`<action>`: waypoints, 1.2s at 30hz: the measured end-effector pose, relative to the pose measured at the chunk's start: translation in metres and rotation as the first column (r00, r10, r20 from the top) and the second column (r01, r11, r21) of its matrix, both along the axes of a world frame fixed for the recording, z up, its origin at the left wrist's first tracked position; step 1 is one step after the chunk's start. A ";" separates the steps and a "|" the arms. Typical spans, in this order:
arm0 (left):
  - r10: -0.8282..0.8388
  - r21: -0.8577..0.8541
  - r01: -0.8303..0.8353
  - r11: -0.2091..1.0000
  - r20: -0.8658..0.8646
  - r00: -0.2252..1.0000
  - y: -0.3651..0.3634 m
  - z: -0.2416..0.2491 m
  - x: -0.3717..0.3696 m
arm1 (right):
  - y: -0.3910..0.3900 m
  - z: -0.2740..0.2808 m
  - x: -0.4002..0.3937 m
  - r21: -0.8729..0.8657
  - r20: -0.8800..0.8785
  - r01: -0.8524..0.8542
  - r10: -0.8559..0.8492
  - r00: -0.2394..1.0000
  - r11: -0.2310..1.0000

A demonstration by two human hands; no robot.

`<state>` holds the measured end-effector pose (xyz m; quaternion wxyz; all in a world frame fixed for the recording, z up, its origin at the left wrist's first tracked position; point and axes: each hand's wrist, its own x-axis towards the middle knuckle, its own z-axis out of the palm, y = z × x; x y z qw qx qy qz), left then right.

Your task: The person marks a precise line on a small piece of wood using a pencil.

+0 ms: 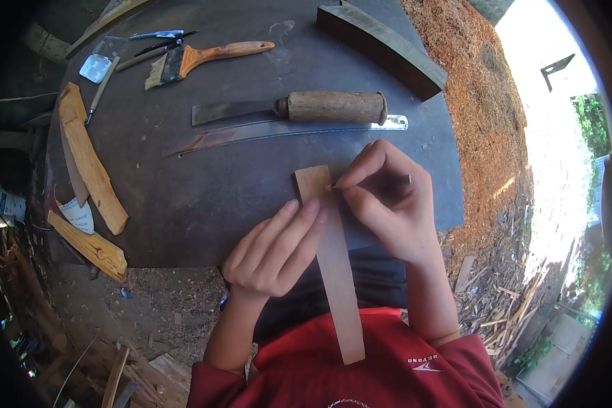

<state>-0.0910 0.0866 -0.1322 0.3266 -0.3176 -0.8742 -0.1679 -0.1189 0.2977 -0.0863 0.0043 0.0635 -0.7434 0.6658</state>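
Observation:
A thin pale wooden strip point(340, 292) runs from the near part of the dark table over its front edge towards the red shirt. My left hand point(275, 248) lies with its fingertips on the strip's left side, fingers stretched out. In a pinch, my right hand point(394, 204) holds a slim pencil point(408, 179), its tip at the strip's right edge near the far end; most of the pencil is hidden by the fingers. Beyond the hands lie a metal ruler point(251, 130) and a wooden-handled chisel point(336, 107), the handle partly over the ruler.
A paintbrush point(228, 50), pens point(158, 34) and a small clear case point(95, 68) lie at the back left of the table point(204, 197). Wood pieces point(95, 163) are along its left edge. A curved dark block point(384, 51) sits back right. Sawdust point(479, 122) covers the ground.

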 end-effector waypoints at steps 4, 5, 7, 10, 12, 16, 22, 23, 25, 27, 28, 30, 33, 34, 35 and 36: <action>-0.003 0.000 0.003 1.000 0.010 1.000 0.000 0.001 0.000 | -0.005 0.003 -0.003 0.021 -0.002 0.043 -0.043 0.999 0.999; -0.003 0.003 0.003 1.000 0.007 1.000 0.000 0.001 0.000 | -0.004 0.004 -0.003 0.025 0.006 0.026 -0.026 1.000 0.999; -0.003 0.009 0.003 1.000 0.001 1.000 0.000 0.000 0.000 | -0.002 0.005 -0.001 0.032 0.022 -0.008 0.007 1.000 0.999; 0.001 0.009 -0.001 1.000 -0.025 1.000 0.001 -0.002 -0.001 | 0.000 0.004 -0.003 0.056 -0.029 -0.017 0.019 0.999 0.998; -0.003 0.000 0.003 1.000 -0.014 1.000 0.000 -0.001 0.000 | -0.001 0.005 -0.001 0.039 -0.003 -0.001 0.001 1.000 0.999; 0.004 -0.005 -0.004 1.000 -0.007 1.000 0.000 0.000 0.000 | -0.003 0.007 -0.003 0.020 0.026 0.011 -0.012 1.000 1.000; 0.001 -0.011 -0.002 1.000 -0.021 1.000 -0.001 -0.002 0.000 | 0.000 0.009 -0.005 0.019 0.047 -0.013 0.012 0.999 1.000; 0.001 -0.012 -0.002 1.000 -0.024 1.000 -0.001 -0.002 0.000 | 0.000 0.008 -0.005 0.020 0.050 -0.015 0.014 0.999 1.000; 0.006 -0.023 -0.006 1.000 -0.037 0.999 -0.001 -0.003 0.000 | 0.001 0.008 -0.005 0.027 0.051 -0.022 0.021 0.998 0.999; 0.012 -0.020 -0.013 1.000 -0.044 0.999 -0.001 -0.004 -0.001 | 0.002 0.009 -0.006 0.025 0.055 -0.027 0.026 0.998 0.999; 0.014 -0.017 -0.015 1.000 -0.045 0.999 0.000 -0.005 0.000 | 0.001 0.009 -0.006 0.020 0.059 -0.028 0.026 0.998 0.999; 0.015 -0.016 -0.015 1.000 -0.035 0.999 0.000 -0.005 0.002 | 0.002 0.008 -0.005 0.013 0.058 -0.031 0.030 0.998 0.999; 0.015 -0.015 -0.015 1.000 -0.038 0.999 0.001 -0.004 0.001 | 0.004 0.004 -0.004 0.006 0.039 -0.030 0.030 0.999 1.000; 0.013 -0.014 -0.013 1.000 -0.038 0.999 0.001 -0.004 0.000 | 0.004 0.005 -0.004 0.008 0.036 -0.028 0.028 0.999 1.000; 0.010 -0.020 -0.011 1.000 -0.033 0.999 0.001 -0.003 0.000 | 0.004 0.006 -0.004 0.009 0.034 -0.026 0.026 0.999 1.000; 0.010 -0.027 -0.010 1.000 -0.027 1.000 0.001 -0.002 0.000 | 0.004 0.006 -0.003 0.002 0.041 -0.027 0.027 0.999 1.000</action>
